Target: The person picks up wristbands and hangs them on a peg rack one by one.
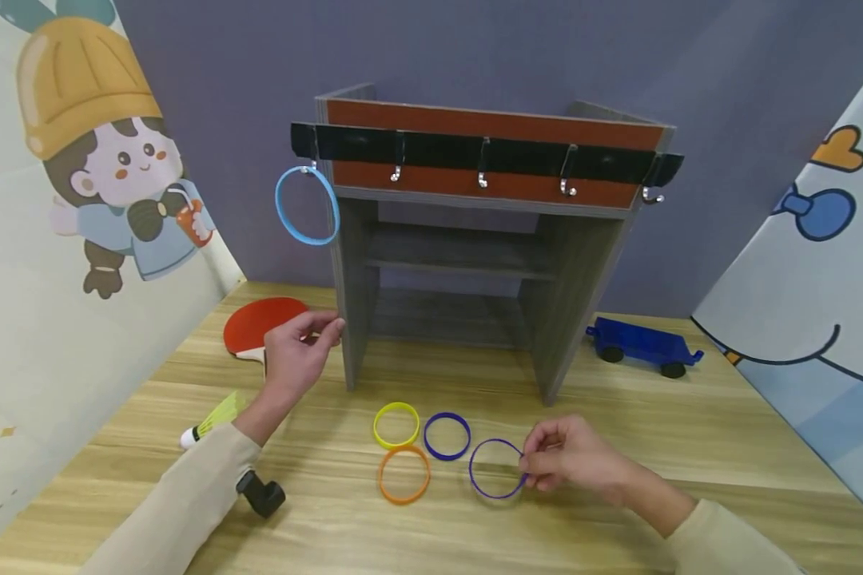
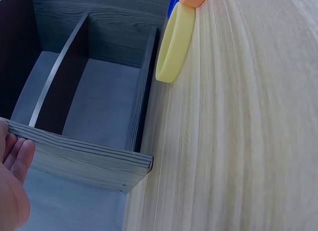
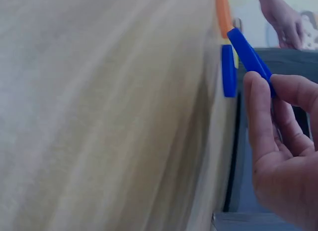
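My right hand pinches a blue-purple silicone wristband by its right edge between thumb and fingers, tilted up off the table. The right wrist view shows the same blue wristband between the fingertips. My left hand holds the front edge of the grey shelf's left side panel; its fingers lie along the panel's outer side. On the table are a yellow wristband, an orange wristband and a dark blue wristband. A light blue wristband hangs from the leftmost hook.
A black rail with several silver hooks spans the shelf's upper front. To the left lie a red table tennis bat, a yellow shuttlecock and a small black object. A blue toy wagon stands at the right.
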`<state>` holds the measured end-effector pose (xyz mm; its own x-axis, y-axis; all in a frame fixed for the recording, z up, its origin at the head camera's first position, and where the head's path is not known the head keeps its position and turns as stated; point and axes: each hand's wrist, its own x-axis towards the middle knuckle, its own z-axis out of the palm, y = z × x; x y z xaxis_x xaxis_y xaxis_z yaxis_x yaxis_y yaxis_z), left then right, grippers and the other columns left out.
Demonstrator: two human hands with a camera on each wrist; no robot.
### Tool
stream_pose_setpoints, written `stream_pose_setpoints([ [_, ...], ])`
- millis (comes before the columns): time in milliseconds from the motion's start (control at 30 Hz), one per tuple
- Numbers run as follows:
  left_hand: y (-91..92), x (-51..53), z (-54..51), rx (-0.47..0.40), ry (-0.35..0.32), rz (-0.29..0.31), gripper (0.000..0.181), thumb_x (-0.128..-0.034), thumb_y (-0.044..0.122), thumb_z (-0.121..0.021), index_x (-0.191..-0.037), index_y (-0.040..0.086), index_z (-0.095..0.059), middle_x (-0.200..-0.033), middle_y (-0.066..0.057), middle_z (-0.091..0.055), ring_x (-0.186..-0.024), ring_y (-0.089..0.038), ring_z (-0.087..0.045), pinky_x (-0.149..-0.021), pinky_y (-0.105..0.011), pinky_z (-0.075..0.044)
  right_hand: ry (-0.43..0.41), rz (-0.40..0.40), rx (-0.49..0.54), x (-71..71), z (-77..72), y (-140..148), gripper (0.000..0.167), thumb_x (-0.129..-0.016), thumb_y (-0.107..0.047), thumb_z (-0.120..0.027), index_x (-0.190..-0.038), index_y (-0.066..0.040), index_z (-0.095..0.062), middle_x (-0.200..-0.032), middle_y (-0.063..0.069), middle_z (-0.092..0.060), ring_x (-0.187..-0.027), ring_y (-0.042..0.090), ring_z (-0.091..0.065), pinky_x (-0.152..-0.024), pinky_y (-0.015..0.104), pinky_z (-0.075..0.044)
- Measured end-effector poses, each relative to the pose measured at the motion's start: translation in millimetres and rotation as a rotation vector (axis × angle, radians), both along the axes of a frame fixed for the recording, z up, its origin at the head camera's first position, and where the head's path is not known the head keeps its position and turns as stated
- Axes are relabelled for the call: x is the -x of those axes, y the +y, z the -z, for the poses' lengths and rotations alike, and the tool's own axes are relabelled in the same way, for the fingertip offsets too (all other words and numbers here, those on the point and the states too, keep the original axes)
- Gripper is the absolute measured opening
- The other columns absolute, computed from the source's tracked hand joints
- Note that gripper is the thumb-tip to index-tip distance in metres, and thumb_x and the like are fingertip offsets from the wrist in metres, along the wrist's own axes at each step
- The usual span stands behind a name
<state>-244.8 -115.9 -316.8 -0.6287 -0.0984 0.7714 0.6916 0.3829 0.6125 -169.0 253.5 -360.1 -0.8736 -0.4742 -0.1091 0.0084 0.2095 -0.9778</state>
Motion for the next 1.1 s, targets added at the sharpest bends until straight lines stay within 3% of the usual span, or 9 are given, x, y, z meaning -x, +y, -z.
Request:
stream_pose_setpoints([
  [267,0.5,-1.4,-0.5,-0.003,-0.025,-0.015,0.009,-0.0794,-0.008,-0.072,-0.088,-0.01,-0.07,-0.073,-0.018,-0.067,-0.06,-0.032,-0.063,-0.058,-0.016,-0.051,0.036,0.053,0.107,7.5,-9.1,11.0,0.007,-0.082,0.004,-0.067,-0.086,0.007,-0.062,-0.082,0.018,-0.066,-0.076,0.025,-0.067,-0.069,0.039,-0.056],
  [400,0.2,-1.9,-0.3,-0.003,-0.025,-0.013,0.008,-0.0794,-0.008,-0.072,-0.087,-0.01,-0.07,-0.073,-0.018,-0.067,-0.059,-0.032,-0.063,-0.058,-0.013,-0.049,0.064,0.1,0.166,10.9,-15.0,12.0,0.007,-0.082,0.007,-0.065,-0.082,0.0,-0.063,-0.082,0.015,-0.066,-0.076,0.024,-0.068,-0.071,0.041,-0.055],
  [567,0.6,-2.8,-1.1,-0.004,-0.023,-0.013,0.008,-0.0793,-0.008,-0.071,-0.087,-0.01,-0.07,-0.073,-0.018,-0.067,-0.059,-0.033,-0.063,-0.058,-0.016,-0.051,0.091,0.161,0.24,15.5,-25.6,10.4,0.01,-0.083,0.009,-0.063,-0.082,-0.001,-0.062,-0.083,0.014,-0.065,-0.078,0.024,-0.068,-0.072,0.036,-0.056],
  [867,1.2,-3.1,-1.1,-0.001,-0.023,-0.015,0.009,-0.0791,-0.008,-0.072,-0.088,-0.01,-0.07,-0.073,-0.018,-0.067,-0.06,-0.032,-0.063,-0.059,-0.014,-0.05,0.108,0.189,0.458,27.5,-44.0,0.9,0.014,-0.085,0.01,-0.062,-0.081,-0.003,-0.065,-0.083,0.013,-0.066,-0.079,0.025,-0.068,-0.073,0.033,-0.055],
  [1100,0.7,-3.7,-1.2,0.005,-0.019,-0.028,0.009,-0.079,-0.007,-0.072,-0.087,-0.009,-0.071,-0.072,-0.017,-0.067,-0.059,-0.029,-0.063,-0.058,-0.017,-0.051,0.139,0.214,0.544,35.7,-61.9,-12.1,0.012,-0.086,0.01,-0.063,-0.081,-0.001,-0.067,-0.083,0.015,-0.068,-0.078,0.024,-0.069,-0.072,0.031,-0.055],
])
